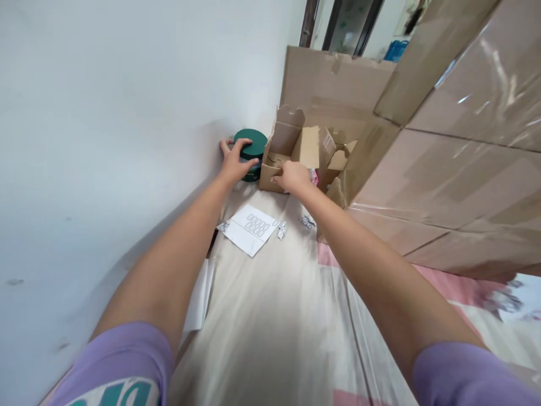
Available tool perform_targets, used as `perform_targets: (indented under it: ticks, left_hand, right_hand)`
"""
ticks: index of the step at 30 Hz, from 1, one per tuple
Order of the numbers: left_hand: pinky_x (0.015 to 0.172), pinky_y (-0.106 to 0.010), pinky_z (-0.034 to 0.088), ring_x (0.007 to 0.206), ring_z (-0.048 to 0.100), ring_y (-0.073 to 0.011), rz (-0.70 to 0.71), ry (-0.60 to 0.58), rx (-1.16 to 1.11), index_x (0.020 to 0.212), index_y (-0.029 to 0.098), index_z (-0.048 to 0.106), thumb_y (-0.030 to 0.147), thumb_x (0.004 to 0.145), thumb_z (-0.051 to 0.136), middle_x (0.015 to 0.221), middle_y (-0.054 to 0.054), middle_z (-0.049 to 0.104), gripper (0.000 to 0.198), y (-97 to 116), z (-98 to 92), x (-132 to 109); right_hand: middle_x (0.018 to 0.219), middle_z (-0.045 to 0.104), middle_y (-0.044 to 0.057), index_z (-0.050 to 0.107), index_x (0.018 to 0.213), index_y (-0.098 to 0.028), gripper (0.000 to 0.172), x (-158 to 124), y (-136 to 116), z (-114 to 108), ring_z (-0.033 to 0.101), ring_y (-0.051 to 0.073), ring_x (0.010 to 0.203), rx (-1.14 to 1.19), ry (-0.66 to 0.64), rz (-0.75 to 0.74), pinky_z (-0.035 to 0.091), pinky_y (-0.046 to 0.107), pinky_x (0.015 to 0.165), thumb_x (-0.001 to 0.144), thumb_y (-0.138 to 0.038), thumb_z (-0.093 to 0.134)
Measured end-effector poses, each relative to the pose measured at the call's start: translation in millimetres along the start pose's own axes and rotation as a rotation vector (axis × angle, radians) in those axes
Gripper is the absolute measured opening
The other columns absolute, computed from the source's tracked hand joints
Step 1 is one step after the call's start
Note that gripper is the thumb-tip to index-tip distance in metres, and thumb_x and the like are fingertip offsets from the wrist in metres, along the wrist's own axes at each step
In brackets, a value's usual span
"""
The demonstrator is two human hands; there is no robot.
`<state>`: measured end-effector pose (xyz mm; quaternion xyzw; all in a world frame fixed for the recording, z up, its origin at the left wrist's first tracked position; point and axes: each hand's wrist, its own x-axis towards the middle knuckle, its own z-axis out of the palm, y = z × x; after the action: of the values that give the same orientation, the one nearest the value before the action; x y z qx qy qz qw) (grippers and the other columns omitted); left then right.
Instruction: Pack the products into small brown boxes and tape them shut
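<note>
The round green tub [254, 141] is at the far end of the pale cloth [270, 327], between the white wall [127, 113] and the open brown box [273, 179]. Your left hand [236, 160] has its grip curled on the tub, with fingers over the lid and the thumb at the near side. Your right hand [295, 176] is at the front edge of the open brown box. I cannot tell if that grip is pinching, because its fingers are partly hidden.

Inside the box you have a smaller carton [310, 146], and a bit of something pink [314, 177] peeks out by your right hand. The wall blocks the tub's left side, and the box is just beside it on the right. A tall cardboard flap [329, 79] stands behind. Big taped boxes [456, 175] crowd your right side.

Nearer to you, a white paper [253, 228] with little boxes drawn on it lies flat. Crumpled bits [282, 230] lie around it. More white sheets [200, 301] are beside your left arm. Far back is a blue thing [396, 50], too small to name.
</note>
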<state>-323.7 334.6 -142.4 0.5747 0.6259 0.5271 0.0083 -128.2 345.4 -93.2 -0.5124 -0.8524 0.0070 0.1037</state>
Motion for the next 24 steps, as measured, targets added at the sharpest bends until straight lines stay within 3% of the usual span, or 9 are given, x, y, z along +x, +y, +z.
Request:
perform_targets:
  ticks: [4,8,12,16,21,24]
  left_hand:
    - [0.124,-0.052,0.022,0.147,0.027,-0.0349,0.078,-0.011,0.049,0.156,0.028,0.033,0.028,0.072,0.079,0.152,-0.015,0.028,0.096,11.8,-18.8,-10.7]
    - [0.123,-0.057,0.018,0.151,0.024,-0.0372,0.165,-0.101,0.135,0.158,0.032,0.03,0.033,0.075,0.075,0.161,-0.013,0.03,0.094,49.1,-53.4,-12.8]
    - [0.122,-0.053,0.023,0.15,0.029,-0.0352,0.223,-0.143,0.184,0.158,0.027,0.033,0.036,0.077,0.071,0.159,-0.014,0.036,0.09,99.2,-91.5,-15.2]
    - [0.118,-0.058,0.027,0.145,0.036,-0.0395,0.198,-0.075,0.308,0.158,0.031,0.033,0.047,0.078,0.069,0.159,-0.013,0.039,0.089,158.9,-141.4,-33.4]
    - [0.116,-0.059,0.028,0.139,0.042,-0.0379,0.229,0.081,0.445,0.15,0.037,0.042,0.053,0.084,0.064,0.152,-0.011,0.046,0.072,237.0,-207.1,-100.3]
    - [0.117,-0.058,0.028,0.142,0.038,-0.036,0.242,0.179,0.409,0.138,0.03,0.052,0.05,0.089,0.06,0.147,-0.014,0.042,0.054,272.4,-218.2,-170.5]
  right_hand:
    - [0.111,0.074,0.012,0.074,0.107,-0.022,0.026,-23.2,-0.9,-1.9,0.068,0.03,0.107,0.021,0.057,-0.049,0.052,0.037,0.085,0.094,-0.041,0.062]
    - [0.11,0.074,0.012,0.074,0.109,-0.024,0.029,-56.5,-10.9,-22.4,0.067,0.029,0.104,0.036,0.095,-0.105,0.051,0.035,0.082,0.096,-0.045,0.059]
    - [0.109,0.074,0.011,0.074,0.11,-0.024,0.028,-91.4,-22.1,-66.1,0.068,0.028,0.101,0.038,0.094,-0.14,0.05,0.033,0.078,0.097,-0.043,0.058]
    - [0.108,0.074,0.011,0.073,0.108,-0.023,0.029,-134.7,-34.0,-120.7,0.068,0.028,0.1,0.044,0.117,-0.179,0.048,0.032,0.075,0.097,-0.044,0.058]
    - [0.099,0.069,0.011,0.073,0.102,-0.019,0.03,-214.3,-38.1,-183.9,0.065,0.025,0.091,0.051,0.171,-0.324,0.042,0.03,0.069,0.097,-0.046,0.059]
    - [0.092,0.064,0.009,0.072,0.098,-0.019,0.028,-275.2,-17.2,-204.6,0.061,0.022,0.081,0.07,0.129,-0.441,0.037,0.029,0.066,0.096,-0.045,0.061]
